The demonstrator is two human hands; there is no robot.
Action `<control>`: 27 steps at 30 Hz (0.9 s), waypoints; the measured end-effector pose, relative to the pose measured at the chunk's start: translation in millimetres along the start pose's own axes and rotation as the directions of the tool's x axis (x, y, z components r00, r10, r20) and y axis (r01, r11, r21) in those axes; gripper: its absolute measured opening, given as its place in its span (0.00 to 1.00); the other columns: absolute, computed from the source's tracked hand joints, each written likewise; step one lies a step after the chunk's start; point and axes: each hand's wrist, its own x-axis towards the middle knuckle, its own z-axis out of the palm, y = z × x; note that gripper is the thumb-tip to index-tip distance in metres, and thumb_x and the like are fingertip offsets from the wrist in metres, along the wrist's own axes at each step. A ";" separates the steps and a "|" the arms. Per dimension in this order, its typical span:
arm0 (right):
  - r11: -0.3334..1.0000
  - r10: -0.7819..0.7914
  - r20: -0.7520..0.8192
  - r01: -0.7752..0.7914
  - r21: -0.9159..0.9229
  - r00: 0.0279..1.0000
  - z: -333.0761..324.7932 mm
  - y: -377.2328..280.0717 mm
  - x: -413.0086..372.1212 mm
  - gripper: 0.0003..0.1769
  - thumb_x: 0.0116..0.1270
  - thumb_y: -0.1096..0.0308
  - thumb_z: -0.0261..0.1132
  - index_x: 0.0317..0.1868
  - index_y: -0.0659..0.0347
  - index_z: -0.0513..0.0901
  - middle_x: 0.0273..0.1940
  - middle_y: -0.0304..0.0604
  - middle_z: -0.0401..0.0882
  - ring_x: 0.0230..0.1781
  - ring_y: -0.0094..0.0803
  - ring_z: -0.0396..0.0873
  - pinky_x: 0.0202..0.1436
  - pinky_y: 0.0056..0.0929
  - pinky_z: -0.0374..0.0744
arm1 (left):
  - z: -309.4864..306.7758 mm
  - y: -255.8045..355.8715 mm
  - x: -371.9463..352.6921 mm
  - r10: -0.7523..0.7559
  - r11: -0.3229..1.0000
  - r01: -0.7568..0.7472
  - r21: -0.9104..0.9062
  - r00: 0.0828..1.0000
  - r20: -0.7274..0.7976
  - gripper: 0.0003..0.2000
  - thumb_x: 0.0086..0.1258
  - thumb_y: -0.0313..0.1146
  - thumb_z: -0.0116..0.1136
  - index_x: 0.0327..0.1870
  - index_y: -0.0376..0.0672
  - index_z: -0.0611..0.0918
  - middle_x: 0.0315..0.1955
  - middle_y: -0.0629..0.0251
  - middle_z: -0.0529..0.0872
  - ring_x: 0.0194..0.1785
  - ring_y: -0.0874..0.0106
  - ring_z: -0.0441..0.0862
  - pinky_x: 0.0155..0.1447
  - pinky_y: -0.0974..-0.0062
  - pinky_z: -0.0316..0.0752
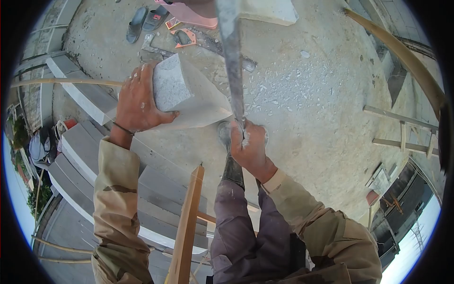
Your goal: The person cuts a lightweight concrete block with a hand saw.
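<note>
My left hand [140, 102] grips the left end of a large white block [201, 97], thumb along its near side and fingers over the upper edge. The block is tilted, its rough pale end face turned up. My right hand [250, 144] is closed around the lower end of a long grey metal blade [231, 52], which points away from me, seen almost edge-on beside the block's right corner. The fist hides the handle. White dust clings to the fingers of both hands.
White chips [288, 87] litter the concrete floor. Beyond the block lie an orange-handled saw [184, 38], a hammer-like tool [156, 47], slippers [136, 26] and a pink container [196, 13]. Stacked grey blocks [78, 177] and a wooden post [189, 222] stand at left; wooden rails [402, 118] at right.
</note>
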 end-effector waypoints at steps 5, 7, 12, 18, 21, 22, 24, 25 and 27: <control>0.862 0.289 0.063 -0.231 -0.452 0.955 25.0 119.3 -31.9 0.21 0.79 0.61 0.62 0.39 0.77 0.84 0.30 0.68 0.84 0.30 0.68 0.84 0.38 0.57 0.80 | -2.2 10.5 -17.0 -0.067 0.998 0.067 0.015 0.998 0.021 0.56 0.39 0.53 0.83 0.73 0.38 0.69 0.63 0.44 0.80 0.69 0.45 0.77 0.71 0.49 0.73; 0.803 0.359 0.058 -0.277 -0.528 0.932 14.3 99.5 -44.5 0.22 0.80 0.61 0.62 0.39 0.77 0.84 0.28 0.66 0.85 0.29 0.67 0.84 0.37 0.57 0.80 | 6.7 17.5 -32.9 -0.026 0.996 0.028 0.090 0.999 -0.022 0.55 0.41 0.55 0.81 0.73 0.38 0.69 0.62 0.45 0.79 0.69 0.45 0.77 0.71 0.47 0.72; 0.984 0.111 -0.089 -0.097 0.146 0.990 -23.3 -30.7 -45.5 0.17 0.80 0.66 0.62 0.36 0.72 0.84 0.27 0.61 0.84 0.25 0.57 0.82 0.33 0.45 0.79 | -0.1 49.9 -60.8 -0.097 0.995 0.095 0.025 0.994 0.058 0.55 0.39 0.50 0.83 0.74 0.41 0.70 0.63 0.47 0.77 0.68 0.44 0.76 0.72 0.47 0.69; 0.942 0.147 0.142 -0.095 -0.323 0.979 5.4 32.7 -71.2 0.10 0.77 0.70 0.63 0.39 0.70 0.84 0.25 0.59 0.82 0.26 0.63 0.82 0.31 0.46 0.79 | 2.3 71.4 -85.4 -0.111 0.994 0.112 -0.003 0.988 0.110 0.55 0.40 0.52 0.82 0.74 0.40 0.70 0.62 0.48 0.77 0.68 0.46 0.75 0.71 0.44 0.67; 0.950 0.074 0.142 -0.027 -0.312 0.987 -13.6 2.7 -67.2 0.10 0.76 0.70 0.64 0.40 0.71 0.84 0.26 0.61 0.82 0.26 0.63 0.82 0.31 0.47 0.79 | 4.0 79.7 -96.9 -0.112 0.994 0.113 -0.003 0.984 0.141 0.53 0.40 0.51 0.81 0.73 0.40 0.71 0.60 0.49 0.77 0.65 0.48 0.76 0.69 0.46 0.68; 0.949 0.077 0.136 -0.031 -0.313 0.988 -22.2 -22.3 -65.0 0.10 0.76 0.70 0.64 0.40 0.71 0.84 0.26 0.61 0.82 0.26 0.63 0.82 0.31 0.47 0.79 | 7.1 78.3 -97.0 -0.098 0.995 0.099 -0.006 0.988 0.115 0.52 0.40 0.51 0.81 0.72 0.40 0.72 0.59 0.50 0.77 0.64 0.49 0.76 0.67 0.47 0.68; 0.998 0.057 0.002 -0.057 -0.039 0.998 -33.3 -63.3 -71.4 0.15 0.77 0.66 0.63 0.38 0.72 0.85 0.26 0.67 0.81 0.28 0.65 0.82 0.33 0.51 0.79 | 6.1 77.7 -96.3 -0.085 0.996 0.086 -0.002 0.992 0.090 0.51 0.40 0.51 0.81 0.71 0.40 0.73 0.58 0.51 0.77 0.62 0.50 0.76 0.66 0.48 0.68; 0.998 0.059 0.003 -0.059 -0.036 0.998 -32.2 -63.3 -79.7 0.15 0.77 0.66 0.63 0.38 0.72 0.85 0.26 0.67 0.81 0.28 0.65 0.82 0.33 0.51 0.79 | 5.5 78.5 -96.2 -0.089 0.996 0.089 -0.005 0.992 0.089 0.51 0.40 0.51 0.81 0.70 0.40 0.73 0.58 0.51 0.77 0.62 0.50 0.76 0.66 0.49 0.68; 1.000 0.013 -0.093 -0.012 0.009 0.996 -30.2 -54.4 -94.7 0.15 0.78 0.66 0.63 0.37 0.72 0.84 0.27 0.67 0.81 0.28 0.65 0.82 0.33 0.52 0.79 | 5.3 79.5 -94.8 -0.090 0.996 0.091 -0.011 0.992 0.091 0.50 0.40 0.51 0.81 0.70 0.40 0.73 0.57 0.51 0.77 0.62 0.50 0.76 0.66 0.49 0.68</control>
